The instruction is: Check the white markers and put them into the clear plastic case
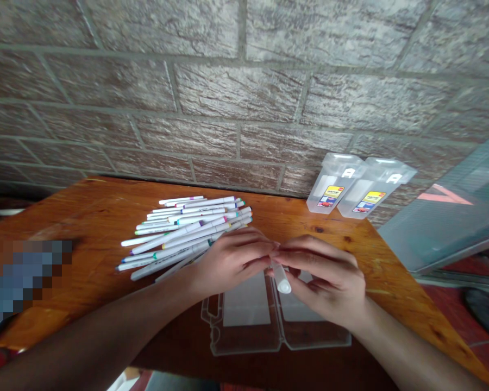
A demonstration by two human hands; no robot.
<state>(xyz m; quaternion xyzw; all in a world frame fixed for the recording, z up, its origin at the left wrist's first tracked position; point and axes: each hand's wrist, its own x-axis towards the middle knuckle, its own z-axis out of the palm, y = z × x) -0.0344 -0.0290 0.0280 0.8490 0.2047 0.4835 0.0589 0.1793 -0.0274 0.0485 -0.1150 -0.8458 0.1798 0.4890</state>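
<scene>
A white marker point(283, 281) is pinched between the fingers of my two hands, its round end tilted toward me. My left hand point(238, 255) closes on it from the left, fingertips at its far part. From the right, my right hand point(328, 277) grips it with thumb and fingers; the far end is hidden behind the fingers. Beneath the hands an open clear plastic case point(248, 334) lies flat, with white sheets showing in both halves. Left of my left hand lies a loose pile of white markers point(187, 231) with coloured bands.
Two translucent plastic boxes point(330, 184) with yellow labels stand against the brick wall point(236, 87) at the back right. The wooden table point(93, 217) has its right edge beside a glass panel point(452, 201). A blurred-out patch point(20, 279) covers something at the left.
</scene>
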